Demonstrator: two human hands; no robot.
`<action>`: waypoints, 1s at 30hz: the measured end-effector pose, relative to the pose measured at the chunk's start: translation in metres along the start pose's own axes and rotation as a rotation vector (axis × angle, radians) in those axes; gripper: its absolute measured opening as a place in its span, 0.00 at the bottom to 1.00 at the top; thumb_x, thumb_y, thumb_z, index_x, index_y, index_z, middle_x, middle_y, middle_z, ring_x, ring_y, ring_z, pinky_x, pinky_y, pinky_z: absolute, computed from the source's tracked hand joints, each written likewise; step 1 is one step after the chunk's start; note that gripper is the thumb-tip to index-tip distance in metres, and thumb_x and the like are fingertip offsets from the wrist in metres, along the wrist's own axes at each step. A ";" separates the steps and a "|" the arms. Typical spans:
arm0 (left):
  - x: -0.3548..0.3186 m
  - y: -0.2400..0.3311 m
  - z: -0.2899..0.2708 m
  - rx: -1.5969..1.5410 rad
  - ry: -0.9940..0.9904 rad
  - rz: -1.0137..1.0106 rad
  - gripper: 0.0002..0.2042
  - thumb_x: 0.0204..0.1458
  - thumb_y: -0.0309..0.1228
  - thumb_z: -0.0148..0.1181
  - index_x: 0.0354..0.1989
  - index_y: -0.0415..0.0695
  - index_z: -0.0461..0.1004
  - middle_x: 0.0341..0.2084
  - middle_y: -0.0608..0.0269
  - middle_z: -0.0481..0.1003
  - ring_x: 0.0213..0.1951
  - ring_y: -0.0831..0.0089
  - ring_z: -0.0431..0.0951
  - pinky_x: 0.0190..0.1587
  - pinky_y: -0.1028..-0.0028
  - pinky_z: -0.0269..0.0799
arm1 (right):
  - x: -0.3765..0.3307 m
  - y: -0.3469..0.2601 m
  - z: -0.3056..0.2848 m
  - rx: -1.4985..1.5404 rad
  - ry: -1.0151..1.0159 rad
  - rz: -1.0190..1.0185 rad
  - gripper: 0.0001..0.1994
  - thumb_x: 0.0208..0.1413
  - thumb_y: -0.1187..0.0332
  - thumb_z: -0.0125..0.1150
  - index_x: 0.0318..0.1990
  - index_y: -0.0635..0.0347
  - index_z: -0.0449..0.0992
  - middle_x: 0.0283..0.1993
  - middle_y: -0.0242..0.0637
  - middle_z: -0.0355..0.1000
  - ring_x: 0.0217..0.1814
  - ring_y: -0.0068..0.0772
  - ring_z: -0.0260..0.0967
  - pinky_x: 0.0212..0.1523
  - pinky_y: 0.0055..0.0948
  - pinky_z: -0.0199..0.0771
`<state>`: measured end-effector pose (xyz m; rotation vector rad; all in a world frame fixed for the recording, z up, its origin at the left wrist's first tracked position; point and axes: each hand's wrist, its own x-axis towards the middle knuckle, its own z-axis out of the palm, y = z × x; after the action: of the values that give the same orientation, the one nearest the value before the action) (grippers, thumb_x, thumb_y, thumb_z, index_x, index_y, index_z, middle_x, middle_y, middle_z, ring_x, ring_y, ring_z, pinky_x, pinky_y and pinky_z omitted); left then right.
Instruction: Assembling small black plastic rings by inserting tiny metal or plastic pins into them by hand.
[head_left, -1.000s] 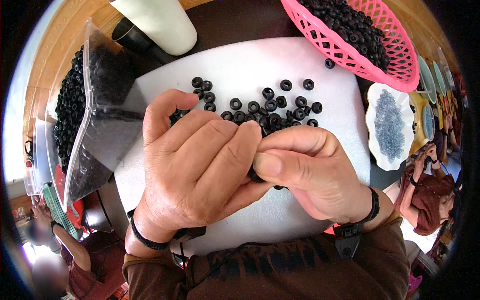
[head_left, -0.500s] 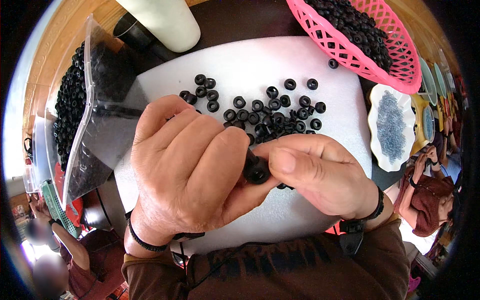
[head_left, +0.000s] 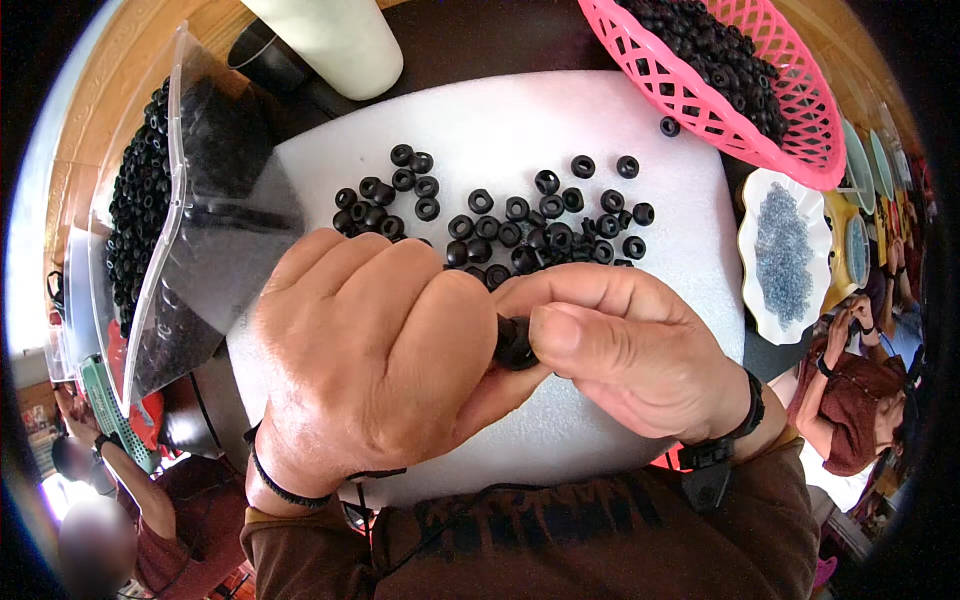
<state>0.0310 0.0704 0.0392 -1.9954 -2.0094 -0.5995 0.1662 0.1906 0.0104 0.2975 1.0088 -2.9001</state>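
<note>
A small black ring-shaped part (head_left: 514, 344), partly hidden by fingers, is pinched where my two hands meet. My left hand (head_left: 365, 345) is closed, its back toward me, with fingers curled down around the part's left side. From the right, my right hand (head_left: 635, 350) grips the same part between thumb and index finger. Several loose black rings (head_left: 481, 201) lie scattered on a white foam sheet (head_left: 640, 110) just beyond my hands. Most lie flat with their holes showing, and some are heaped together near my fingers.
A pink lattice basket (head_left: 690, 130) of black rings stands at the far right. Below it, a white scalloped dish (head_left: 750, 240) holds clear bluish beads. On the left stands a clear plastic bin (head_left: 180, 190) of black rings; a pale cylinder (head_left: 340, 45) lies behind. Other people sit either side.
My left hand has rolled and shifted slightly left and down, uncovering more loose rings behind it. The held part has tilted, so its open hole no longer faces me as plainly.
</note>
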 end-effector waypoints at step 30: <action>-0.007 0.015 0.000 0.193 -0.107 -0.128 0.18 0.34 0.37 0.64 0.16 0.43 0.58 0.12 0.60 0.58 0.15 0.60 0.61 0.19 0.65 0.54 | 0.007 0.009 -0.005 0.018 -0.086 -0.056 0.17 0.61 0.67 0.49 0.51 0.71 0.67 0.44 0.37 0.70 0.44 0.22 0.67 0.48 0.22 0.66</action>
<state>0.0466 0.0640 0.0384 -1.8319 -2.1788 -0.3151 0.1613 0.1872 -0.0003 0.1457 0.9942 -2.9447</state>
